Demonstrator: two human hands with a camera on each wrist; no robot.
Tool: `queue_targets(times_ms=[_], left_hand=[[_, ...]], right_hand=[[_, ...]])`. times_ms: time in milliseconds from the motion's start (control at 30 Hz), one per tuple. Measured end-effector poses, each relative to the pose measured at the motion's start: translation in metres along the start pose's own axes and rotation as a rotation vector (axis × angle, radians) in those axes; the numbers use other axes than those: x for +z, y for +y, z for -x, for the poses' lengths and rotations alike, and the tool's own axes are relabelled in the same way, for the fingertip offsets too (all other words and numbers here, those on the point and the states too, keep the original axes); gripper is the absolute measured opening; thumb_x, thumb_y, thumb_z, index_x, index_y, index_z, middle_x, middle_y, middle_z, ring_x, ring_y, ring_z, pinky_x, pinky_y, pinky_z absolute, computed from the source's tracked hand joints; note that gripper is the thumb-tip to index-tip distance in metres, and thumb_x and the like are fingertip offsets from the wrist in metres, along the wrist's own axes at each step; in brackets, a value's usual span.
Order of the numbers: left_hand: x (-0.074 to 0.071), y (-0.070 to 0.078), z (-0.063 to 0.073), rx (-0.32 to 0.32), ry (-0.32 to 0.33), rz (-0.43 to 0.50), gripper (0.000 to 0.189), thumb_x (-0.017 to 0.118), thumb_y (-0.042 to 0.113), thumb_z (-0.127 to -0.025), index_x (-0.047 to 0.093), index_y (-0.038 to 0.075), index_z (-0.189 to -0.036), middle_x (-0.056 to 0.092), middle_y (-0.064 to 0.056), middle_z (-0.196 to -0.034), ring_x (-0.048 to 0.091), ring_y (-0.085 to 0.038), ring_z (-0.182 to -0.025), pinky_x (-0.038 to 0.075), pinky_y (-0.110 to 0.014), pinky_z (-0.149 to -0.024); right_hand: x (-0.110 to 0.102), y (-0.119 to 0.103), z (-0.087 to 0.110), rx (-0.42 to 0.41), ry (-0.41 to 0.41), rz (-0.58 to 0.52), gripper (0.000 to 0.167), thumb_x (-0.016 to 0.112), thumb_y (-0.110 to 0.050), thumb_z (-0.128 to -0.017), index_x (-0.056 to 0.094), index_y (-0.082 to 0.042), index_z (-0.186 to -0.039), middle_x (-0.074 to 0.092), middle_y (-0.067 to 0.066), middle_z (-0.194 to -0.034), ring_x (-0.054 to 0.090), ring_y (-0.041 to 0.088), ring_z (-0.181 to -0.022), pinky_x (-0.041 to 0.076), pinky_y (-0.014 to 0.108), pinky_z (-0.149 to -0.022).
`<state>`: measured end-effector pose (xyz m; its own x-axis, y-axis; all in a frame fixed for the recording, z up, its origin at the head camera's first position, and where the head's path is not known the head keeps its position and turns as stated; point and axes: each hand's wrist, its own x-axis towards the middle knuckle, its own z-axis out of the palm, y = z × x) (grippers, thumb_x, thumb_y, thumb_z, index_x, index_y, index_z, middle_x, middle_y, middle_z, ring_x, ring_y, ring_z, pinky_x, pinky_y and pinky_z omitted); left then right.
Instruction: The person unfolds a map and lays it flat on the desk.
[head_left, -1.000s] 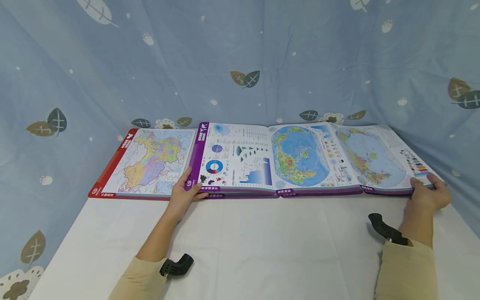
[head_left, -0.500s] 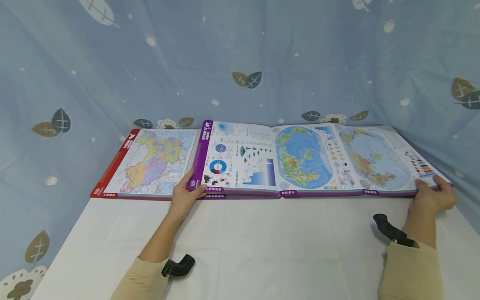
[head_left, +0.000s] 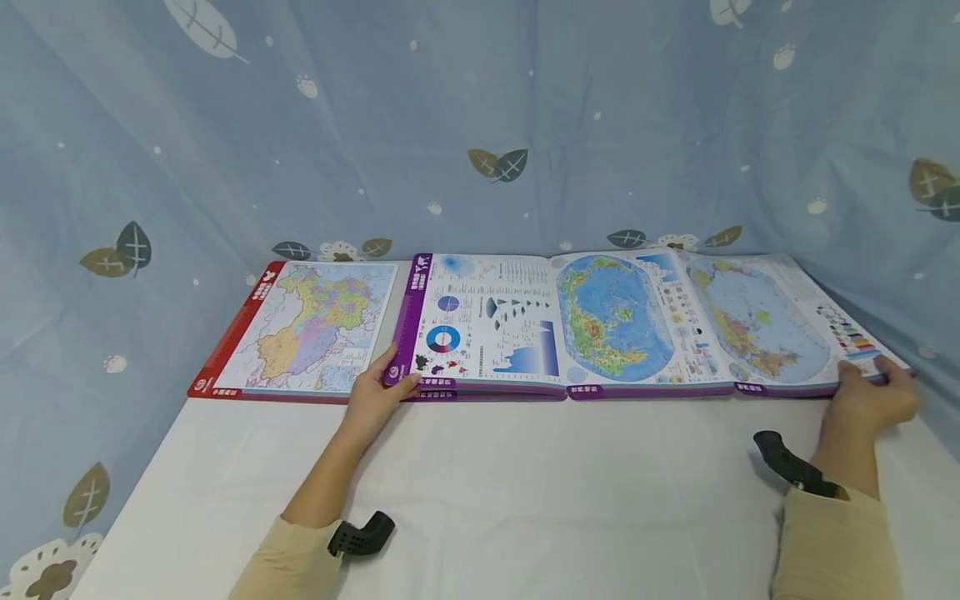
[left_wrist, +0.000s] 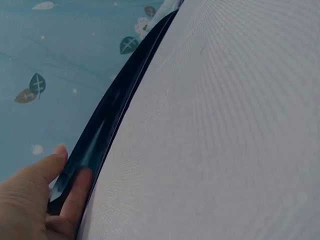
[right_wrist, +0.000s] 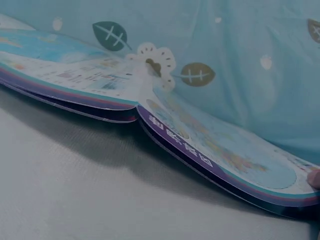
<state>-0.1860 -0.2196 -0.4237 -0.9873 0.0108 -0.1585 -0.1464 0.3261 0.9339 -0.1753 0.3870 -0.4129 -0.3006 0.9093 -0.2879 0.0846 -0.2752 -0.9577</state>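
Note:
A purple-edged folding map [head_left: 615, 321] lies unfolded sideways in the head view, its panels showing charts and world maps. My left hand [head_left: 369, 404] pinches its near left corner. In the left wrist view, that hand's thumb and a finger [left_wrist: 79, 197] lie on opposite sides of the map's dark, glossy edge. At the far right, my right hand [head_left: 870, 400] grips the near right corner, thumb on top; its other fingers are partly hidden. The right wrist view shows the folding map [right_wrist: 235, 150] bent up at a crease, with only a fingertip [right_wrist: 314, 179] at the frame's edge.
A red-edged map [head_left: 311, 329] lies left of the purple one, close beside or slightly under it. Both lie on a white table [head_left: 555, 483]. Behind hangs a blue curtain [head_left: 480, 108] with leaf prints. Each wrist carries a black device [head_left: 363, 535].
The purple folding map has moved slightly right, its right end a little more than its left. The right hand has moved right with it. Both hands keep their hold.

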Motion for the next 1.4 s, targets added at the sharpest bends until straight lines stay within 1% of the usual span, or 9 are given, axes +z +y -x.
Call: queue_targets(times_ms=[133,267,467,600,733,833,900,1133,1400], left_hand=[[-0.006,0.001,0.002,-0.011,0.016,-0.042,0.076,0.069,0.034,-0.086,0.031,0.014,-0.149,0.048,-0.014,-0.141,0.048,-0.026,-0.128,0.044,-0.033,-0.101],[-0.013,0.001,0.0,0.012,0.054,-0.047,0.071,0.069,0.03,-0.087,0.035,0.011,-0.147,0.041,-0.011,-0.147,0.044,-0.026,-0.132,0.045,-0.032,-0.099],[-0.026,0.001,-0.002,0.071,0.109,-0.05,0.068,0.067,0.028,-0.089,0.036,0.005,-0.145,0.042,-0.011,-0.146,0.045,-0.024,-0.131,0.043,-0.026,-0.099],[-0.037,0.006,-0.002,0.097,0.158,-0.001,0.067,0.067,0.023,-0.089,0.035,0.003,-0.145,0.043,-0.012,-0.145,0.046,-0.025,-0.13,0.044,-0.014,-0.095],[-0.051,0.011,0.0,0.073,0.206,0.051,0.07,0.067,0.028,-0.089,0.033,0.006,-0.147,0.041,-0.011,-0.147,0.044,-0.025,-0.132,0.049,-0.009,-0.082],[-0.061,0.016,0.003,0.048,0.251,0.069,0.07,0.067,0.029,-0.089,0.033,0.009,-0.147,0.039,-0.009,-0.148,0.042,-0.023,-0.133,0.048,-0.01,-0.086],[-0.067,0.018,0.004,0.044,0.287,0.075,0.069,0.066,0.028,-0.089,0.033,0.01,-0.147,0.039,-0.008,-0.149,0.04,-0.021,-0.135,0.04,-0.01,-0.096],[-0.087,0.027,0.009,-0.009,0.381,-0.002,0.068,0.064,0.032,-0.09,0.031,0.022,-0.149,0.039,0.002,-0.149,0.04,-0.015,-0.135,0.038,-0.019,-0.102],[-0.112,0.031,0.013,0.008,0.444,-0.083,0.07,0.064,0.034,-0.089,0.028,0.029,-0.149,0.037,0.006,-0.15,0.039,-0.017,-0.135,0.037,-0.025,-0.105]], right_hand=[[-0.003,0.004,-0.003,0.017,0.01,-0.028,0.058,0.065,0.006,-0.082,0.053,-0.02,-0.133,0.026,-0.01,-0.151,0.019,-0.002,-0.136,0.015,0.003,-0.106],[-0.003,0.003,-0.003,0.033,0.035,-0.101,0.061,0.067,0.008,-0.08,0.053,-0.021,-0.132,0.032,-0.012,-0.147,0.023,-0.002,-0.134,0.02,0.002,-0.103],[-0.003,0.001,0.0,-0.036,0.061,0.015,0.054,0.069,-0.007,-0.084,0.052,-0.026,-0.132,0.029,-0.016,-0.148,0.017,-0.003,-0.136,0.012,0.003,-0.107],[-0.001,0.001,0.003,-0.022,0.004,0.019,0.054,0.072,-0.01,-0.083,0.054,-0.031,-0.13,0.03,-0.018,-0.146,0.017,-0.001,-0.137,0.011,0.008,-0.11],[0.002,0.001,0.005,0.011,-0.088,-0.057,0.063,0.077,-0.006,-0.077,0.055,-0.03,-0.13,0.028,-0.019,-0.146,0.016,-0.002,-0.137,0.012,0.009,-0.111],[0.005,0.0,0.006,0.029,-0.135,-0.13,0.067,0.08,-0.001,-0.072,0.056,-0.028,-0.129,0.029,-0.019,-0.145,0.019,-0.001,-0.136,0.02,0.008,-0.109],[0.009,0.0,0.008,0.033,-0.154,-0.172,0.067,0.08,0.002,-0.07,0.057,-0.025,-0.128,0.032,-0.017,-0.142,0.025,-0.001,-0.134,0.027,0.009,-0.105],[0.019,-0.006,0.019,-0.038,-0.185,-0.193,0.057,0.078,0.002,-0.074,0.062,-0.018,-0.124,0.047,-0.011,-0.132,0.036,0.002,-0.129,0.033,0.009,-0.102],[0.031,-0.006,0.035,-0.171,-0.325,-0.094,0.052,0.075,-0.007,-0.079,0.059,-0.014,-0.128,0.053,-0.008,-0.134,0.034,0.003,-0.131,0.019,0.008,-0.108]])
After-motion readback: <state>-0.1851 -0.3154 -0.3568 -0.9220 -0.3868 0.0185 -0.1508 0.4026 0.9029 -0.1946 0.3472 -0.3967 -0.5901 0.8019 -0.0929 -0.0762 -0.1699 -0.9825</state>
